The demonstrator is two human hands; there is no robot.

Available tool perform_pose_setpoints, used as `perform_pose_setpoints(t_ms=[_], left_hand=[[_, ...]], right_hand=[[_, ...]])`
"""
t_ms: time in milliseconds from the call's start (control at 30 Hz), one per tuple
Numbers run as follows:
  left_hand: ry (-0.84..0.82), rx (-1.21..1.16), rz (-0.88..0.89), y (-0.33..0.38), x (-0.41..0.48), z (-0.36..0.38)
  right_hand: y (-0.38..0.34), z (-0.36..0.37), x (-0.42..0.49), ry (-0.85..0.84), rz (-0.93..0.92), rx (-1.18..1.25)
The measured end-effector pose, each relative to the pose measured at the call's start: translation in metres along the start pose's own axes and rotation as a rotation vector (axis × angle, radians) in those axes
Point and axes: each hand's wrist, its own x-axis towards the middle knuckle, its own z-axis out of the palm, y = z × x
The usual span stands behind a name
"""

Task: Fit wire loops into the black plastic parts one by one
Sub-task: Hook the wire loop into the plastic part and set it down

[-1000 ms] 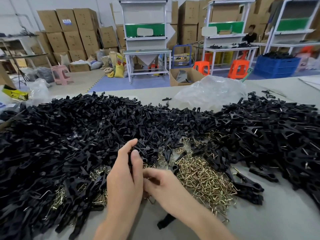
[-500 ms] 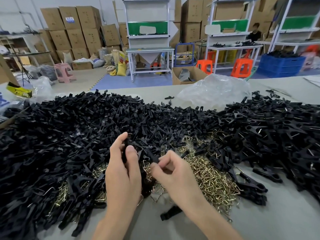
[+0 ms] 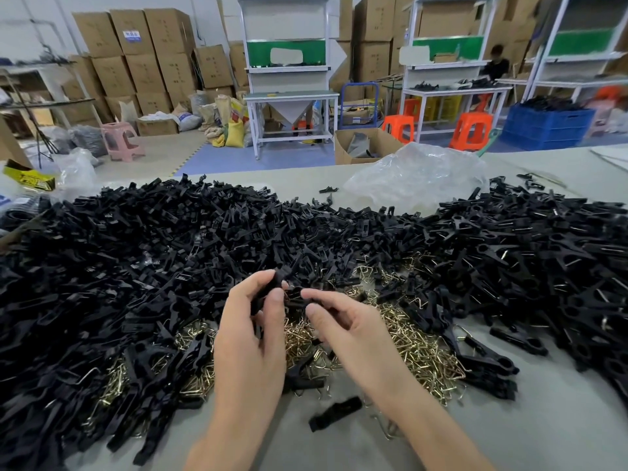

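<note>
Head view, downward over table (image 3: 509, 436) (close)

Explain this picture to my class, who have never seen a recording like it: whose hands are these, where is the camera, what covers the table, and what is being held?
There is no machine here. A person wears the camera on the head, so you look forward and down at their own two bare hands.

The grey table carries a big heap of black plastic parts, with more on the right. In the middle, nearer the person, lies a pile of brass-coloured wire loops. A crumpled clear plastic bag sits behind the heap.

The left hand pinches one black plastic part between thumb and fingers. The right hand is curled beside it, fingertips meeting at that part; what it holds is too small to tell.
</note>
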Motion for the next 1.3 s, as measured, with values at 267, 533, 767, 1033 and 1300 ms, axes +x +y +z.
perform_pose_setpoints(t_ms=[267, 533, 767, 1033, 1300], left_hand=[[-0.184, -0.064, -0.147, 0.002, 0.002, 0.004], [-0.233, -0.203, -0.245, 0.004, 0.002, 0.006], [-0.196, -0.265, -0.278, 0.006, 0.001, 0.005], [-0.218, -0.242, -0.259, 0.004, 0.000, 0.005], [-0.254, -0.240, -0.224, 0.006, 0.001, 0.002]], right_hand=[[0.000, -0.001, 0.002, -0.011, 0.020, 0.202], [0.003, -0.004, 0.007, -0.028, 0.082, 0.404], [0.004, -0.004, 0.008, -0.046, 0.064, 0.457], [0.003, -0.004, 0.007, -0.054, 0.026, 0.376], [0.007, -0.006, 0.009, -0.067, 0.044, 0.452]])
